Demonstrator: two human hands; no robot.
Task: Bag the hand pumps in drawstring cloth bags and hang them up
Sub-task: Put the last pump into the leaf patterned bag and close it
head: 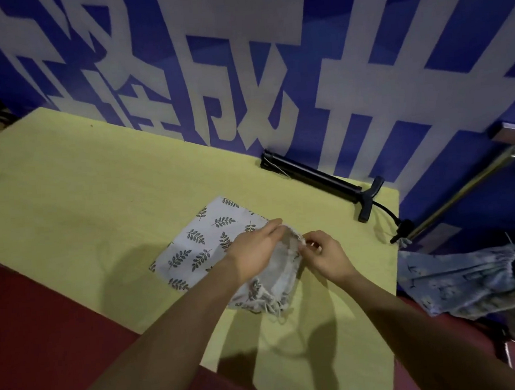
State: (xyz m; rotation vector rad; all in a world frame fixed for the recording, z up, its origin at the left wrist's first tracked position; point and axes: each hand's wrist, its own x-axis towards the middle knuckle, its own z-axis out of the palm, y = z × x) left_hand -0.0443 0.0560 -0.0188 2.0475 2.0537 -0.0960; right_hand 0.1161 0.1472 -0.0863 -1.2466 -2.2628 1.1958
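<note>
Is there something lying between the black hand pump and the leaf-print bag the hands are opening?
Nothing visible. Only bare yellow tabletop lies between the hand pump and the leaf-print bag. Both the left hand and right hand grip the bag's mouth.

A white cloth bag (pixel 198 244) printed with dark green leaf sprigs lies on a yellow-green tablecloth (pixel 67 193), beside a black hand pump (pixel 319 180), a blue banner (pixel 240 59) with white characters, and a dark red floor (pixel 31 332).
</note>
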